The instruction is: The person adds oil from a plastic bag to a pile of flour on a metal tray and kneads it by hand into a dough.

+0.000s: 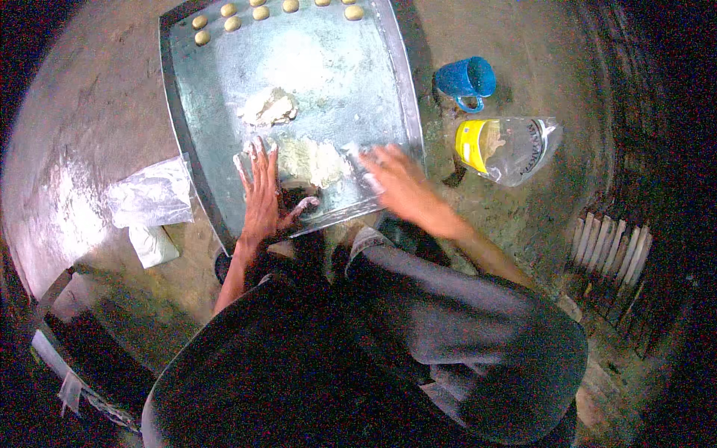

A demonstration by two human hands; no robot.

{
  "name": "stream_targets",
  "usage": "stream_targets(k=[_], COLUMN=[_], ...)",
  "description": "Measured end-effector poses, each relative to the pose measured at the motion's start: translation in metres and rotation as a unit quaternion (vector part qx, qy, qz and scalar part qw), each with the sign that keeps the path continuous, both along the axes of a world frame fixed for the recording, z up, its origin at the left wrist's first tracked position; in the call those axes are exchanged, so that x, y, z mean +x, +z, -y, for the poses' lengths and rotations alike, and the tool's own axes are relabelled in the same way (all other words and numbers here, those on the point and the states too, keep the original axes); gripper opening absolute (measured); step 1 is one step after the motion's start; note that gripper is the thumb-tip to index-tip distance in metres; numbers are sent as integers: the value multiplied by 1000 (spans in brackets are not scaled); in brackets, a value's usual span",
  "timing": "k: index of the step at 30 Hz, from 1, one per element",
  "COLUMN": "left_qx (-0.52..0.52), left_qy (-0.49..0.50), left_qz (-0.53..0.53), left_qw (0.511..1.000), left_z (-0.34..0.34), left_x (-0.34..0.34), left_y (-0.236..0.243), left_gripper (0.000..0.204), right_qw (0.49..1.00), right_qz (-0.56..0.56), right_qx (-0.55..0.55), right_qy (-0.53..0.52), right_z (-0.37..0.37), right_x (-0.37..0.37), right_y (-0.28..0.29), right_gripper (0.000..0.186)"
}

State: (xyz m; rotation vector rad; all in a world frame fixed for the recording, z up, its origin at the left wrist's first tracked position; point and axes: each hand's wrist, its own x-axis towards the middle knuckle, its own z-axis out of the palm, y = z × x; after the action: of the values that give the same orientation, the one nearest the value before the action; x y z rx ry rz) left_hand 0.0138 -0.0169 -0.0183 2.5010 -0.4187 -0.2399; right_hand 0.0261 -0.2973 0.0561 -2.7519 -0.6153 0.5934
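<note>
On a large metal tray (224, 149), my left hand (260, 196) rests with floury fingers spread, at the left edge of a flattened pale patch of dough or flour (312, 161). My right hand (399, 183) is at the right side of that patch, above the tray's near right part. Motion smears its fingers, and whether they grip anything is unclear. White powder shows by its fingertips. Just beyond the patch sits a smaller crumbly lump of pale dough (270, 107). Small round dough balls (232, 24) line the tray's far end, several in number.
Right of the tray, a blue plastic mug (464, 78) lies on its side near a clear plastic bag with a yellow band (508, 149). To the left are a clear plastic sheet (153, 194) and a small white packet (154, 245). Pale slats (611, 246) stand at the far right.
</note>
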Motion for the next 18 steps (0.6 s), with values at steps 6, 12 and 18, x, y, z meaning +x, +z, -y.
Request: stream_targets(k=[6,12,18], left_qx=[24,45,45], left_qy=[-38,-28,-12], left_qz=[-34,-37,-14], left_qw=[998,998,999], left_z=[4,-2,-2], left_x=[0,-2,2], left_y=[-4,-8,-3], left_gripper=[120,121,123], right_qw=[946,923,925], right_qz=[62,43,39], right_qx=[-171,-207,-159], right_qy=[269,321,342], right_z=[50,30,31], right_x=[74,81,90], right_y=[11,-7,-16], right_gripper=[110,143,146])
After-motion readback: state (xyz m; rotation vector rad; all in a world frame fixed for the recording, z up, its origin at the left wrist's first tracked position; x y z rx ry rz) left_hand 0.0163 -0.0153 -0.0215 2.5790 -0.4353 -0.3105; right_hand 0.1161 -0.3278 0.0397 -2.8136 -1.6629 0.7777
